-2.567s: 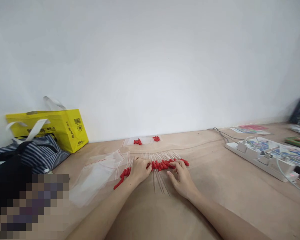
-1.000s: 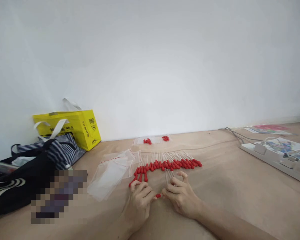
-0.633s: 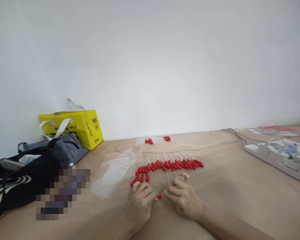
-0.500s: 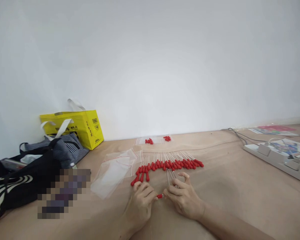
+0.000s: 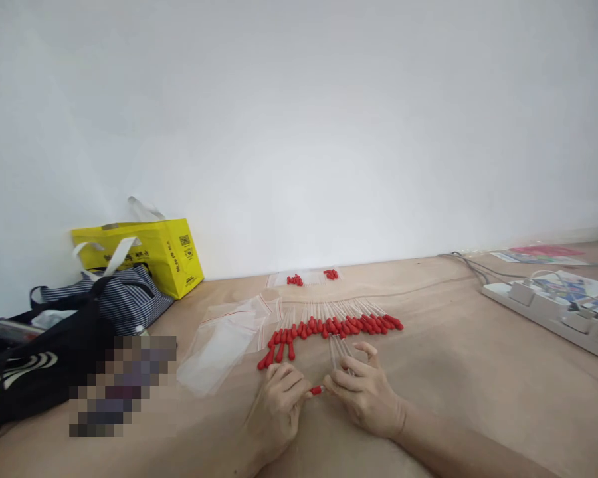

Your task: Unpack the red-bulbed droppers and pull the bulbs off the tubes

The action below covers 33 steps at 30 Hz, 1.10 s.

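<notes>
Red bulb [image 5: 316, 390] held sideways

On my head-camera feed, I see the left hand [image 5: 278, 401] with its fingers curled, pinching the bulb between thumb and forefinger just above the desk [image 5: 458, 398]. Facing it, the right hand [image 5: 361, 388] pinches a clear tube [image 5: 323, 389], of which I make out only a short end against the bulb. One of its fingers is lifted clear. Several loose tubes [image 5: 333, 352] run up to its fingers; I can't tell whether it grips them.

Beyond both hands I have a fanned row of droppers [image 5: 349, 325], red ends toward me, a few out of line on the left. Left of the row lie overlapping clear plastic bags [image 5: 219, 352]. Near the wall [image 5: 329, 133], two small red clusters [image 5: 294, 281] rest on another clear bag [image 5: 313, 277]. I see a yellow bag [image 5: 179, 255] at far left and a white power strip [image 5: 538, 318] at right.
</notes>
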{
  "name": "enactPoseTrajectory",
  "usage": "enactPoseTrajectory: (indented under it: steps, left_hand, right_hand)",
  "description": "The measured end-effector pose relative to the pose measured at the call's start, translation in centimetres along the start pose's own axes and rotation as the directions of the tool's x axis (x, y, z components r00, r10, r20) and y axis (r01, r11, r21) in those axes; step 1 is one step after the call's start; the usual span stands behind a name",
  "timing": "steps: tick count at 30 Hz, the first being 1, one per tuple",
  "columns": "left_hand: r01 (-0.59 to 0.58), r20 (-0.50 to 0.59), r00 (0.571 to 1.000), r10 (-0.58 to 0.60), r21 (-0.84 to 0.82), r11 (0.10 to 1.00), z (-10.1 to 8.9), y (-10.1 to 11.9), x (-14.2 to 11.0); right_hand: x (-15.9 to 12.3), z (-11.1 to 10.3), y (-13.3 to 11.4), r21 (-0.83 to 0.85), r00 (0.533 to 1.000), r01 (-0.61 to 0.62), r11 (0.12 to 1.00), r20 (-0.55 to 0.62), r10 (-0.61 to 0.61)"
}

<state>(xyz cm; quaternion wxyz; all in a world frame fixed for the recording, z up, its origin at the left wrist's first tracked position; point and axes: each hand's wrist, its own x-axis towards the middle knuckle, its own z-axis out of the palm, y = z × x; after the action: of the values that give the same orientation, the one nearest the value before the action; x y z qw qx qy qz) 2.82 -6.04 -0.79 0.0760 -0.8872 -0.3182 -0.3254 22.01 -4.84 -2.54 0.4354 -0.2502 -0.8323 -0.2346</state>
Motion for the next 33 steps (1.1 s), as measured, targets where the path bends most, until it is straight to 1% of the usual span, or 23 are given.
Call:
enactPoseTrajectory:
  steps: [6,9,11,13,15,17,19,21,22,24,26,27,28,29,30,33]
  left_hand:
    - [0.053,0.05,0.997,-0.054,0.012,0.998,0.0,0.2,-0.2]
    - [0.086,0.067,0.994,-0.088,0.029,0.996,-0.3,-0.4,-0.4]
    - [0.131,0.021,0.991,-0.132,0.048,0.99,-0.6,-1.1,-0.5]
    - [0.179,-0.043,0.983,-0.177,0.043,0.983,-0.9,-1.7,-0.7]
    - [0.214,-0.076,0.974,-0.214,-0.011,0.977,-1.1,-2.2,-0.6]
    - [0.271,-0.103,0.955,-0.278,-0.074,0.96,-1.3,-2.7,-0.3]
    - [0.37,-0.158,0.91,-0.383,-0.106,0.923,-1.5,-3.5,0.0]
    - [0.487,-0.212,0.84,-0.499,-0.113,0.866,-1.9,-4.7,0.1]
    - [0.544,-0.222,0.801,-0.556,-0.117,0.831,-2.1,-5.5,0.1]
    - [0.654,-0.211,0.715,-0.666,-0.134,0.745,-2.4,-6.9,-0.1]
    - [0.742,-0.16,0.632,-0.758,-0.159,0.651,-2.5,-7.8,-0.4]
    - [0.772,-0.128,0.598,-0.791,-0.172,0.612,-2.5,-8.1,-0.5]
    - [0.793,-0.091,0.576,-0.812,-0.181,0.582,-2.5,-8.1,-0.5]
    - [0.804,-0.052,0.566,-0.823,-0.188,0.565,-2.6,-8.0,-0.5]
    - [0.807,-0.012,0.567,-0.824,-0.193,0.558,-2.6,-7.8,-0.4]
    - [0.801,0.089,0.586,-0.805,-0.216,0.559,-2.9,-7.1,0.0]
  right_hand:
    - [0.3,0.0,-0.3,-0.017,0.999,0.001,1.0,-0.035,-0.001]
    - [0.2,-0.3,0.0,-0.021,0.998,-0.006,1.0,-0.055,0.005]
    - [-0.2,-0.8,0.5,-0.039,0.996,-0.076,0.996,-0.056,0.073]
    - [-0.7,-1.2,1.3,-0.069,0.981,-0.192,0.979,-0.037,0.19]
    - [-1.2,-1.4,2.1,-0.091,0.951,-0.306,0.948,0.013,0.308]
    - [-1.7,-1.3,2.6,-0.103,0.911,-0.396,0.913,0.084,0.404]
    - [-2.0,-0.9,3.0,-0.118,0.863,-0.471,0.874,0.146,0.484]
    - [-2.4,-0.4,3.3,-0.122,0.828,-0.52,0.846,0.174,0.533]
    - [-2.5,-0.2,3.4,-0.118,0.818,-0.536,0.836,0.17,0.549]
    - [-2.7,0.2,3.6,-0.104,0.807,-0.562,0.821,0.147,0.571]
    - [-2.8,0.4,3.7,-0.091,0.793,-0.59,0.802,0.119,0.597]
    - [-2.7,0.5,3.8,-0.084,0.786,-0.603,0.793,0.109,0.609]
    - [-2.7,0.5,3.8,-0.073,0.78,-0.613,0.787,0.102,0.617]
    - [-2.6,0.5,3.8,-0.06,0.777,-0.619,0.783,0.095,0.622]
    - [-2.5,0.5,3.7,-0.044,0.777,-0.622,0.782,0.092,0.623]
    - [-2.1,0.5,3.3,0.001,0.774,-0.628,0.779,0.111,0.624]
